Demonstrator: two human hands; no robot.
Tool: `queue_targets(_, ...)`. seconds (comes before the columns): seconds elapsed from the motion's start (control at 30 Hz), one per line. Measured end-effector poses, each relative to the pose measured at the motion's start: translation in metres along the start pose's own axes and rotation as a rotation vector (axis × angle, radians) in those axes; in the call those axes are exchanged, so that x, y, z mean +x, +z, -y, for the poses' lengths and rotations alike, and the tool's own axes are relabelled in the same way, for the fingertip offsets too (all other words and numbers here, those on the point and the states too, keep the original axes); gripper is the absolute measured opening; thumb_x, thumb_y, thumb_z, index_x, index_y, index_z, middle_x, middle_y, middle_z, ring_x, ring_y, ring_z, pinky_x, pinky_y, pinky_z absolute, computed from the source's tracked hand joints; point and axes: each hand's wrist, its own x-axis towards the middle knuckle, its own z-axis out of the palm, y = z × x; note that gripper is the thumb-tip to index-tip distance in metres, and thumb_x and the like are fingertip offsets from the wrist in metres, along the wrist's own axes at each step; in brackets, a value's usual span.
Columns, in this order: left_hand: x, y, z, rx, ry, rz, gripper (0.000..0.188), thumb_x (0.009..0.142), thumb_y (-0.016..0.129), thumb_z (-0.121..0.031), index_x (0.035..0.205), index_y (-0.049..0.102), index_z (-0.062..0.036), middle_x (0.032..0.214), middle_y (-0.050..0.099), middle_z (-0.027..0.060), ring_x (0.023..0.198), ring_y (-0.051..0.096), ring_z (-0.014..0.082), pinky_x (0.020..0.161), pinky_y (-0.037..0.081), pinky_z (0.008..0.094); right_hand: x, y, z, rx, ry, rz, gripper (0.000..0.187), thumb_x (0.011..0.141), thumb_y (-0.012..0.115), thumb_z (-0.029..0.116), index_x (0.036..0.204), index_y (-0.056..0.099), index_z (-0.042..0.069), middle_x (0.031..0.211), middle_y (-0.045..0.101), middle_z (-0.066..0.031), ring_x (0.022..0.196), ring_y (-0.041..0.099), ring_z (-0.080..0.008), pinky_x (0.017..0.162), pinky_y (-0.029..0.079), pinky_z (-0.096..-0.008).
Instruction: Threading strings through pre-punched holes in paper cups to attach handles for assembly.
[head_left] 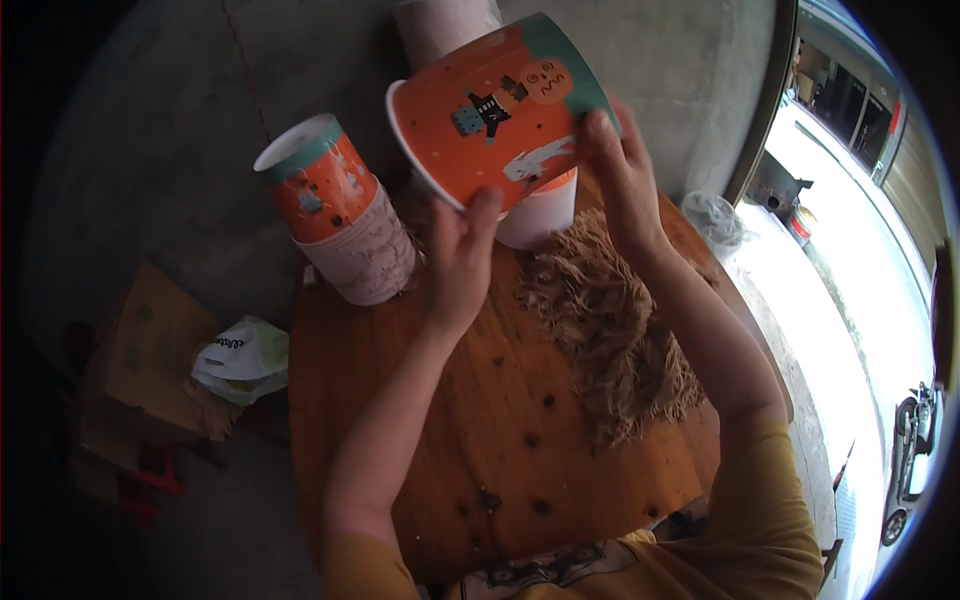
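Observation:
A large orange paper bucket [445, 135] with a teal band and cartoon figures is raised above the far part of the table, tilted on its side. My left hand [462, 262] grips its white rim at the lower edge. My right hand [625, 185] holds the teal end, with the thumb on the printed side. Behind the bucket, a white tub [540, 218] with some orange at its top is partly hidden. A tan heap of crinkled paper shreds [615, 325] lies under my right forearm.
The round wooden table [470, 440] carries a leaning stack of pale patterned tubs [362, 255] topped by an orange and teal bucket [325, 190]. A cardboard box [150, 350] and a plastic bag [243, 355] are at the left. A concrete wall [180, 130] rises behind; a bright doorway opens right.

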Motion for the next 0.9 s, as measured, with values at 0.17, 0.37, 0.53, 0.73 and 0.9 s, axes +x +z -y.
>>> queue_targets(0.17,-0.052,-0.022,-0.057,0.323,-0.235,0.119,0.03,0.098,0.046,-0.018,0.121,0.046,0.0018,0.115,0.057,0.0096,0.104,0.054,0.0154,0.088,0.044,0.0313,-0.023,-0.081,-0.021,-0.909,0.29,0.221,0.035,0.091,0.052,0.039,0.112,0.061,0.012,0.111,0.063,-0.0124,0.099,0.062,-0.0284,0.084,0.048,-0.0363)
queue_targets(0.37,-0.109,-0.028,-0.075,1.079,-0.261,0.364,0.018,0.092,0.054,-0.017,0.096,0.048,-0.0012,0.076,0.061,0.0215,0.071,0.06,0.0417,0.059,0.046,0.0492,-0.05,-0.124,-0.096,-1.173,0.06,0.42,0.021,0.078,0.065,0.029,0.085,0.067,0.009,0.09,0.063,-0.0141,0.085,0.062,-0.0325,0.074,0.049,-0.0427)
queue_targets(0.53,-0.12,-0.017,-0.086,1.231,-0.167,0.559,0.015,0.089,0.057,-0.015,0.092,0.048,-0.0026,0.077,0.061,0.0175,0.072,0.061,0.037,0.062,0.047,0.0468,-0.041,-0.121,-0.096,-1.036,0.194,0.303,0.022,0.079,0.065,0.027,0.087,0.067,0.007,0.084,0.065,-0.0124,0.078,0.064,-0.026,0.07,0.049,-0.0379)
queue_targets(0.73,-0.126,-0.017,-0.085,1.253,-0.113,0.707,0.017,0.087,0.059,-0.017,0.092,0.05,-0.0031,0.081,0.062,0.0137,0.076,0.062,0.0322,0.067,0.049,0.0433,-0.016,-0.118,-0.065,-0.639,0.24,0.175,0.023,0.083,0.062,0.023,0.092,0.064,0.002,0.074,0.063,-0.0046,0.067,0.059,-0.0124,0.062,0.046,-0.0282)
queue_targets(0.9,-0.131,-0.022,-0.078,1.287,-0.144,0.741,0.021,0.086,0.06,-0.019,0.098,0.052,-0.0034,0.082,0.062,0.0137,0.078,0.062,0.0324,0.068,0.049,0.0427,-0.011,-0.099,-0.034,-0.074,0.425,0.005,0.013,0.089,0.056,0.017,0.088,0.057,0.004,0.077,0.058,0.0009,0.069,0.055,-0.0076,0.062,0.045,-0.0225)
